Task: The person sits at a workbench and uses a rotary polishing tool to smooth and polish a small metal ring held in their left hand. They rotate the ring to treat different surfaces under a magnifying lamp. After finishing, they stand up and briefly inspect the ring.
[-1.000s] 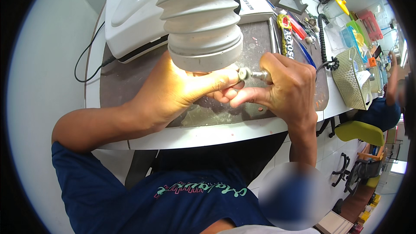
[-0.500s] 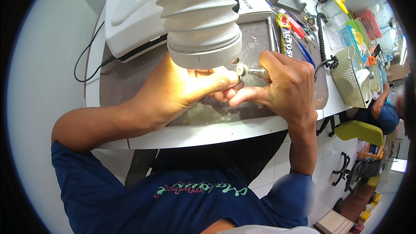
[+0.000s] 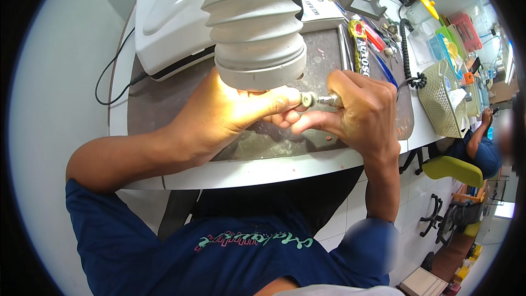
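Observation:
A metal rotary handpiece [image 3: 330, 100] is gripped by my right hand [image 3: 366, 111], its fingers curled round it and the thumb stretched toward my left fingertips. At its tip sits a small round grinding wheel [image 3: 308, 100], right beside my left thumb tip. My left hand [image 3: 233, 108] is closed, thumb against fingers, pinching something mostly hidden that I cannot make out. Just above the left hand hangs the mouth of a white corrugated hose [image 3: 257, 27], which covers part of the fingers. Bright light falls on the left hand.
The grey work mat [image 3: 159, 104] lies on a white desk with pinkish crumbs. Around it are a white machine [image 3: 172, 16], a box [image 3: 318, 5], a yellow tube [image 3: 359, 44], a coiled cord [image 3: 405, 49] and a woven basket [image 3: 441, 98]. Another person [image 3: 482, 145] sits far right.
The grinding wheel and handpiece have come slightly nearer to me, with the right hand lowered a little. My left hand keeps its pinch and has hardly moved.

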